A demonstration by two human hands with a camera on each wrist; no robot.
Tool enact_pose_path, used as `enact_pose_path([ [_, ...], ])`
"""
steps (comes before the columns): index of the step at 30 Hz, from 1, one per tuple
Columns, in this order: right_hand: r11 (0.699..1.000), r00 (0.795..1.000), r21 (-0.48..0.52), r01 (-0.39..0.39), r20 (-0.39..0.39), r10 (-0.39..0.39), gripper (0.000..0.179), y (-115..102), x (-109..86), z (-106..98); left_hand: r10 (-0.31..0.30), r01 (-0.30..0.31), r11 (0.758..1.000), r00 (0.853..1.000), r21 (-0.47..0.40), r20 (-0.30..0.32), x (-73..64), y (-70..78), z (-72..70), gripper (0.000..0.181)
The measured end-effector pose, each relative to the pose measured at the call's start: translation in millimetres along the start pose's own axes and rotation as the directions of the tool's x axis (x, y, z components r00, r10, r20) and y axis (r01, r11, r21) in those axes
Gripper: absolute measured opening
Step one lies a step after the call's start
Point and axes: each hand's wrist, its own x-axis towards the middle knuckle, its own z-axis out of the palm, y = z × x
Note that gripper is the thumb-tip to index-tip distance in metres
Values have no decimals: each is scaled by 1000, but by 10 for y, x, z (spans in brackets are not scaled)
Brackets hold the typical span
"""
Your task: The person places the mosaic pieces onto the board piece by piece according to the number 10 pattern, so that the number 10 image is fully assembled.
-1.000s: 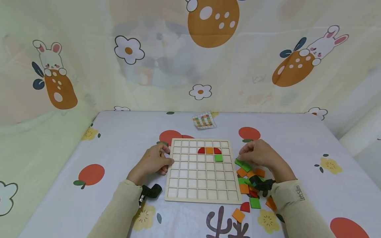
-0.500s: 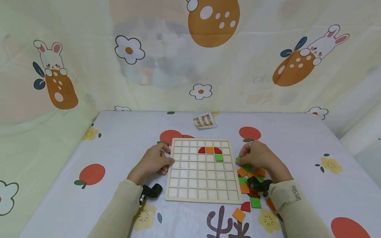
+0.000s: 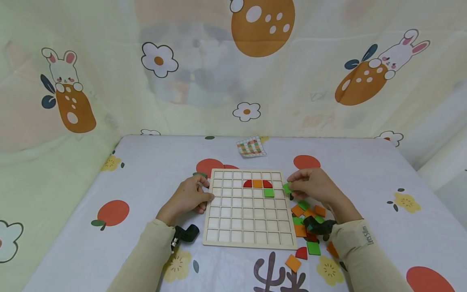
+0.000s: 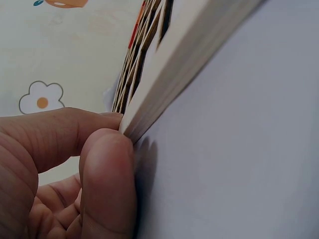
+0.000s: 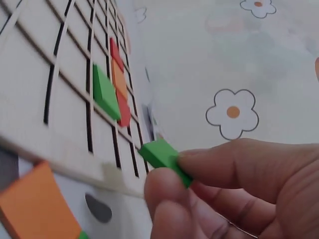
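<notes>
My left hand [image 3: 187, 197] holds the left edge of a pale wooden grid board [image 3: 233, 201], thumb and fingertips right at its rim in the left wrist view. Between the thumb and index finger of my right hand [image 3: 315, 187] is a green square tile [image 5: 160, 152], pinched just off the board's right edge. Near the board's upper right sit a red quarter-round tile [image 3: 247, 184], an orange square tile [image 3: 257, 184] and another red quarter-round tile [image 3: 267, 184] in a row. Below the right red one lies a green tile [image 3: 268, 192].
Loose orange, green and red tiles [image 3: 300, 231] are heaped along the board's right side, partly hidden under my right wrist. A single orange tile [image 3: 293, 263] lies near the front. Behind the board is a small paper card [image 3: 251, 147] printed with a coloured grid pattern.
My right hand has lifted a green tile from the top of the loose heap and moved it a little up and left, to the board's edge. The left hand has stayed put.
</notes>
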Motion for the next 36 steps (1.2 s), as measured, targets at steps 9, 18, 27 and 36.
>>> enact_pose_path([
  [9, 986, 999, 168, 4, 47, -13, 34, -52, 14, 100, 2, -2, 1000, 1000, 2, -2, -19, -4, -3, 32],
  [18, 985, 997, 174, -7, 75, -7, 28, -203, 138, 342, 6, -6, 1000, 1000, 1, -5, -15, 10, -26, 33],
  [27, 974, 990, 222, -50, 138, 20, 25, -297, 271, 585, 6, -6, 1000, 1000, 8, -2, -19, 35, -8, 32],
  [36, 989, 994, 141, -52, 108, 37, 19, -328, 302, 721, -1, 1, 1000, 1000, 4, 2, -12, 18, -5, 32],
])
